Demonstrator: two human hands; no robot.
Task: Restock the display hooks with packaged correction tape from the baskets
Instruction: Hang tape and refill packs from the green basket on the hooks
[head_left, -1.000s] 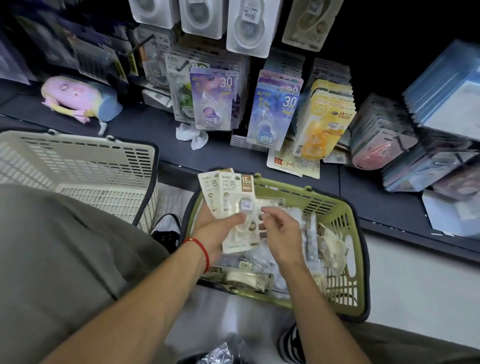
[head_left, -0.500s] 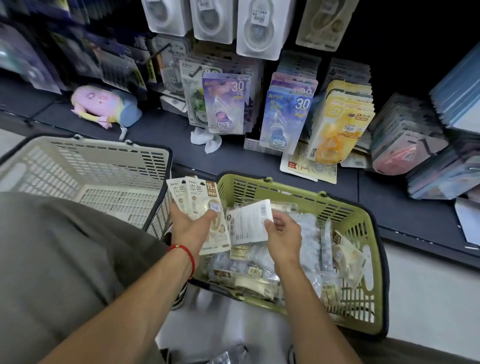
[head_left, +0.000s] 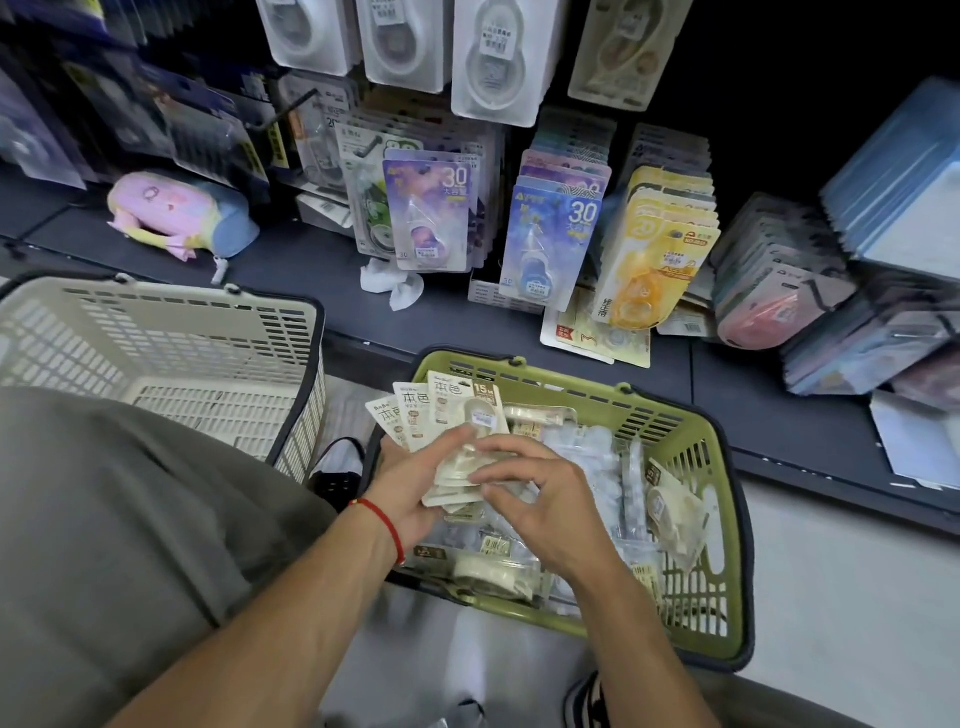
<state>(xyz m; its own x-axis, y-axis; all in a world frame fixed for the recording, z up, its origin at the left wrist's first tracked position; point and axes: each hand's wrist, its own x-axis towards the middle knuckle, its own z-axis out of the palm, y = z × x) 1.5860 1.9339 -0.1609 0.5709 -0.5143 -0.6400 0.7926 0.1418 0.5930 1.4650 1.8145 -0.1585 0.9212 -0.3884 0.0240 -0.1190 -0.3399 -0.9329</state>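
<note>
Head view is showing the left hand (head_left: 415, 483) gripping a fan of tape packs (head_left: 457, 431) over the green basket (head_left: 727, 525). Right hand (head_left: 540, 499) is touching the fan's lower edge, fingers loosely curled. More packs are lying in the basket below.

olive green basket (head_left: 719, 467), cream basket (head_left: 291, 332)

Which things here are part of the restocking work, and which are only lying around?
Job:
- beige packs, fanned in the left hand
- right hand, touching them
- green basket of stock
- hanging packs

Lying about:
- white basket
- pink plush
- crumpled tissue
</note>
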